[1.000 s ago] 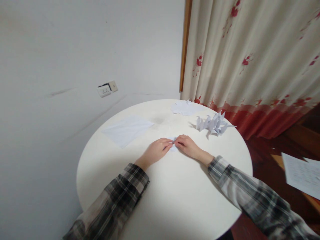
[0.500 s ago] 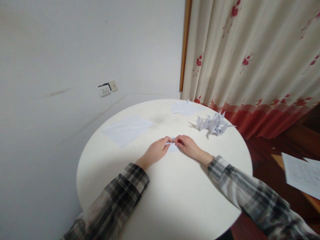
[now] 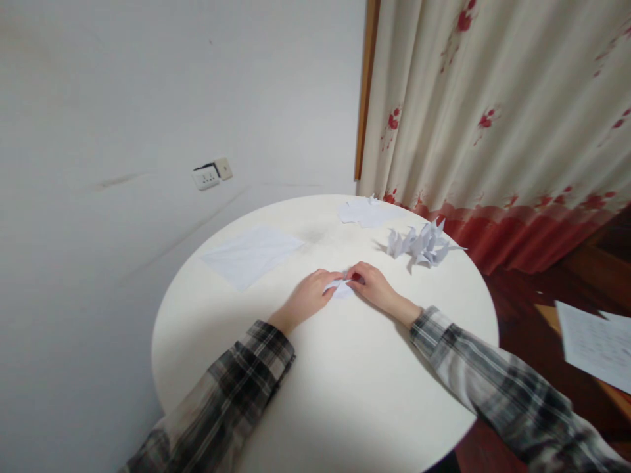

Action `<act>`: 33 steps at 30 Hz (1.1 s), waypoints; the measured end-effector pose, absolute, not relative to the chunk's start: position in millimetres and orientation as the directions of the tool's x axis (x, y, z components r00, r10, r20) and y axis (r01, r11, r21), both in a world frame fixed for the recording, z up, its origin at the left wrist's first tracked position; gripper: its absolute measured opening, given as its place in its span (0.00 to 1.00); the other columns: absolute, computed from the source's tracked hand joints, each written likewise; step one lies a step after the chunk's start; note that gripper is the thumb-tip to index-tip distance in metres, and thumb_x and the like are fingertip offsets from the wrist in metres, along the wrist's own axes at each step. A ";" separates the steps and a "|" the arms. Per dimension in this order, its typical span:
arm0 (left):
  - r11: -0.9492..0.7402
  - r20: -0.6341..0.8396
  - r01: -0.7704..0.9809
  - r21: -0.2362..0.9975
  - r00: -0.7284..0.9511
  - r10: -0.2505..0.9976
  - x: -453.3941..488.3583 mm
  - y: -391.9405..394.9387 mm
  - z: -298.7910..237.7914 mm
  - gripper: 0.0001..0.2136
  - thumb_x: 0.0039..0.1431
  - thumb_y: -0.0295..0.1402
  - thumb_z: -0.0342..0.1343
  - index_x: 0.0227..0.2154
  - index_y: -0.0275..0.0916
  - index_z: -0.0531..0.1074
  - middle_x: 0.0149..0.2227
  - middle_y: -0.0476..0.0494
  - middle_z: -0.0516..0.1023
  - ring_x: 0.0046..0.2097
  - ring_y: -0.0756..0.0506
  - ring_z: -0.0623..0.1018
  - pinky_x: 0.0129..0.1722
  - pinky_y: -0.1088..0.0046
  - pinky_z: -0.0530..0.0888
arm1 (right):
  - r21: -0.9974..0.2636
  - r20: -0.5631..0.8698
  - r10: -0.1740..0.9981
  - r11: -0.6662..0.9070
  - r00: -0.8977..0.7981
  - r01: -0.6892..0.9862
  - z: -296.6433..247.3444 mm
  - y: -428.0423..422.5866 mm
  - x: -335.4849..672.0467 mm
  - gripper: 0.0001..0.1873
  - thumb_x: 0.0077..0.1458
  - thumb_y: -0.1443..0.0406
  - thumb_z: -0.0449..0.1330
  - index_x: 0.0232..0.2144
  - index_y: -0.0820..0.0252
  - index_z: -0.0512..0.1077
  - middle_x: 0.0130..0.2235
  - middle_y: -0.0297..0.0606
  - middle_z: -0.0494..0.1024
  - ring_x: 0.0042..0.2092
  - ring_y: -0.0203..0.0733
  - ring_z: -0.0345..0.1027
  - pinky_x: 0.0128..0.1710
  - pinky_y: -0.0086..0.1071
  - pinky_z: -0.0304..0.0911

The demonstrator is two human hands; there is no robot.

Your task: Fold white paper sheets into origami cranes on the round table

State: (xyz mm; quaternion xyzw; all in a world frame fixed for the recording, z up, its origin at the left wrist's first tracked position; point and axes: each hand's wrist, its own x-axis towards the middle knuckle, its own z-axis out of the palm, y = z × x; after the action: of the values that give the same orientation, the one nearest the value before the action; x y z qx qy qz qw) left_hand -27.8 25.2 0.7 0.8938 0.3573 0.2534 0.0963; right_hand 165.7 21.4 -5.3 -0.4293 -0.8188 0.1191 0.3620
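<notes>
Between my hands, near the middle of the round white table [image 3: 315, 387], is a small folded piece of white paper [image 3: 343, 290]. My left hand [image 3: 311, 294] pinches its left side with thumb and fingers. On the opposite side my right hand [image 3: 373, 287] grips the paper, fingers bent over its upper edge. The fingers cover much of the paper, so its exact folds cannot be made out. Several folded white paper cranes [image 3: 424, 244] stand in a cluster beyond my right hand.
A creased sheet of white paper [image 3: 254, 253] lies flat at the table's left. More white sheets [image 3: 365, 213] lie at the far edge, with a small folded paper piece [image 3: 373, 199] on them. Printed pages [image 3: 596, 345] are off to the right, below a flowered curtain [image 3: 488, 118].
My fingers have shifted slightly on the folded paper, the right hand's a little upward. More of the paper's left part shows beside my left thumb. Everything else stays in place.
</notes>
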 end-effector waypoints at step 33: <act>-0.695 0.360 0.683 0.226 0.605 0.710 -30.9 30.4 -2.8 0.12 0.58 0.26 0.44 0.40 0.38 0.70 0.46 0.45 0.73 0.50 0.48 0.70 0.52 0.68 0.66 | -0.489 0.482 0.747 0.664 -0.459 0.566 -10.1 26.2 168.3 0.16 0.49 0.80 0.50 0.34 0.60 0.71 0.35 0.38 0.73 0.39 0.38 0.64 0.42 0.33 0.58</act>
State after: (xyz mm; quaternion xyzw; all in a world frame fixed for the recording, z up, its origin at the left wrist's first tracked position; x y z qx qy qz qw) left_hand -30.9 30.4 -2.8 0.8951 0.3890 0.2152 0.0325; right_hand 168.3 26.2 -10.1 -0.3888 -0.8440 0.1307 0.3456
